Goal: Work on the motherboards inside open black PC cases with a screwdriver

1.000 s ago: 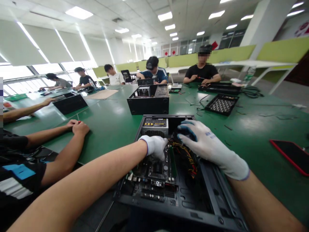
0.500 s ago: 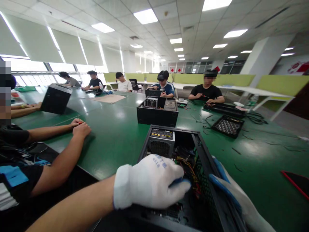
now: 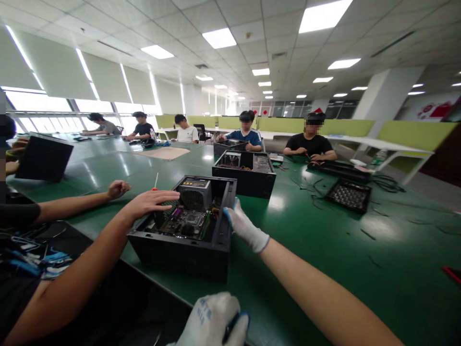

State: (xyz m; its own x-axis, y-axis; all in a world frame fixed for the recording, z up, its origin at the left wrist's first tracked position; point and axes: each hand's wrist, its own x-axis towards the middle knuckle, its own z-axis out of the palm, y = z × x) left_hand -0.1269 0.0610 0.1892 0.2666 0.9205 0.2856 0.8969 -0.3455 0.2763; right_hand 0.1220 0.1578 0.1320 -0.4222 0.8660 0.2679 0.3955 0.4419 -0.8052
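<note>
A black computer case (image 3: 183,257) lies on its side with its top face uncovered. Inside are a power supply (image 3: 196,192), a motherboard (image 3: 189,218) and some coloured wires. My right hand (image 3: 247,226), in a white glove with blue palm coating, presses its fingers along the outside of the case's right wall. Low in the view and apart from the case is my left hand (image 3: 214,317), gloved alike, its fingers curled in. What it holds, if anything, is hidden. A co-worker's bare hand (image 3: 153,199) reaches over the left edge of the case.
Behind stands another uncovered case (image 3: 245,180) on the green table (image 3: 306,269). A screwdriver (image 3: 155,185) shows beyond the co-worker's hand. To the right lie a black tray of small parts (image 3: 348,196) and loose cables (image 3: 387,182). Several people work around the table.
The computer case has moved left and away from me, with my right hand at its right wall. My left hand has come out of the case and down. The co-worker's hand has come over it.
</note>
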